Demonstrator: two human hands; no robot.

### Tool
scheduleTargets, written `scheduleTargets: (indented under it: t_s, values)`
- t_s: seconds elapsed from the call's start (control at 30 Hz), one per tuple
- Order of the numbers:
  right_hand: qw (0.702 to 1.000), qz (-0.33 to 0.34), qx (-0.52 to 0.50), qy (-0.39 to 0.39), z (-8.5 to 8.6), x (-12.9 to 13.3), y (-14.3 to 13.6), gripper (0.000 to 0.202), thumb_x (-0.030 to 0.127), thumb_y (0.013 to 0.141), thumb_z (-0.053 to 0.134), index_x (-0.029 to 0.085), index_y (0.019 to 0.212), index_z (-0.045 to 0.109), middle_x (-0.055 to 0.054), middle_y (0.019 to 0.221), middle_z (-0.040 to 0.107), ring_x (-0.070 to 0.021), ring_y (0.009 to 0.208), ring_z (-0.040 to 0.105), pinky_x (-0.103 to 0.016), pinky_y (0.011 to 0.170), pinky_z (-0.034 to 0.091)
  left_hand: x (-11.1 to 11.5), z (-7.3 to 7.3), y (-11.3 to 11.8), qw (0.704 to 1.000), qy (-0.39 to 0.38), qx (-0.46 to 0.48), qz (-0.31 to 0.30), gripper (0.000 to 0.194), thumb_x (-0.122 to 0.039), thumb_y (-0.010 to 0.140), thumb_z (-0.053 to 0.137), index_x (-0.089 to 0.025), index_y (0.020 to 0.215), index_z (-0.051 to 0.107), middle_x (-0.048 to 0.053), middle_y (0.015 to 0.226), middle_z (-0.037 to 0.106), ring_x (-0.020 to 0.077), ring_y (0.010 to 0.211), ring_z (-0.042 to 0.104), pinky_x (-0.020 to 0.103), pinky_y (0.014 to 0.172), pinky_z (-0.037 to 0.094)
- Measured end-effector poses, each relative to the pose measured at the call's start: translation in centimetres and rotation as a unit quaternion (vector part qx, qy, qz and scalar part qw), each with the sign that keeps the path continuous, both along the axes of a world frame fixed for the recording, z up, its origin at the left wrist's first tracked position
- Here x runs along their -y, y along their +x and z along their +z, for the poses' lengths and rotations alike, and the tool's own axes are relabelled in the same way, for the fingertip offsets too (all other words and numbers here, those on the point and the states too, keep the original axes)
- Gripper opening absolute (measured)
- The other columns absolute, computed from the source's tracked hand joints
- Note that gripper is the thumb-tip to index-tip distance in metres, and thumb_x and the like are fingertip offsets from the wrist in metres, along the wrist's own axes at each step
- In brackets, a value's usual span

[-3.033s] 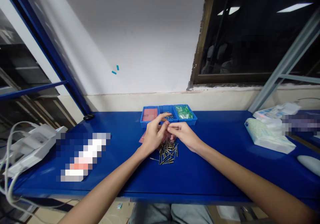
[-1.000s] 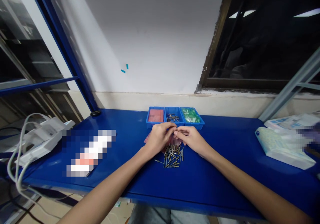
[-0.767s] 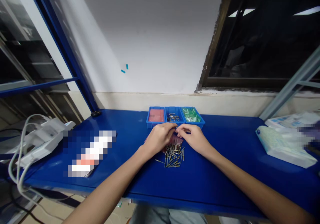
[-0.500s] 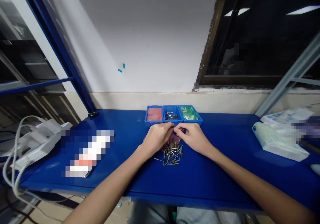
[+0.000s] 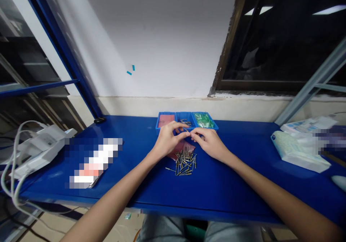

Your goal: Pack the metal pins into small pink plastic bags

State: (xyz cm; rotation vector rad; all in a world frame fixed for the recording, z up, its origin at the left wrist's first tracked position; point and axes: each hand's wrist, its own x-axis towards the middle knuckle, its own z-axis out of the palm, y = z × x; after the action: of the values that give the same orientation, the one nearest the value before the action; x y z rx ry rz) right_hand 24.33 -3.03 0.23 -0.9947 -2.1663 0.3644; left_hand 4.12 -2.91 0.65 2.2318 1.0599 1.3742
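Our left hand [image 5: 167, 138] parts thumb and forefinger beyond the rivets [image 5: 185, 162]; our right hand [image 5: 211, 143] pinches beside it, any hold unclear. The rivets lie nearer us than both fingertips, shafts pointing every way, the leftmost nearly crosswise.

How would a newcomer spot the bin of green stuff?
On the blue table, near the wall, three blue bins stand side by side. It is the rightmost bin, the only one with green contents; its neighbours hold pink bags and rivets.
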Motion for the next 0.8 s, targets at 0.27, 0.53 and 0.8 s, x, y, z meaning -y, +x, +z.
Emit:
scheduleTargets:
  t_s: [0.27,0.53,0.8]
  values:
    - [0.965,-0.123,0.181,0.143,1.2,-5.2,1.9,0.028,0.027,0.100,0.041,0.017,0.097,0.068,-0.011,0.095,0.067,-0.0256,0.091,0.061,-0.040,0.085,0.047,-0.8,1.1,-2.4,0.995,0.031,-0.063,0.064,0.020,-0.027,0.091,0.061,-0.018,0.106,0.069,0.000,0.071,0.065,0.0114,0.059,0.055,0.025,0.060,0.045]
    - [0.973,-0.071,0.165,0.141,-0.3,-1.4,0.8,0.023,0.030,0.098,0.047,0.018,0.107,0.065,-0.012,0.106,0.063,-0.0285,0.105,0.056,-0.045,0.096,0.044,-1.7,0.0,-3.7,0.965,0.034,-0.258,0.040,0.016,-0.023,0.086,0.060,-0.021,0.094,0.073,0.004,0.076,0.071,0.0148,0.061,0.059,0.027,0.057,0.043]
    - [0.990,0.038,0.135,0.009,-1.3,0.4,-0.4,0.017,0.024,0.096,0.051,0.021,0.096,0.068,-0.005,0.090,0.067,-0.0204,0.088,0.061,-0.034,0.080,0.045,-1.5,-0.8,-3.0,0.955,0.014,-0.289,0.067,0.013,-0.023,0.084,0.060,-0.019,0.084,0.072,0.006,0.072,0.070,0.0172,0.059,0.060,0.027,0.052,0.039]
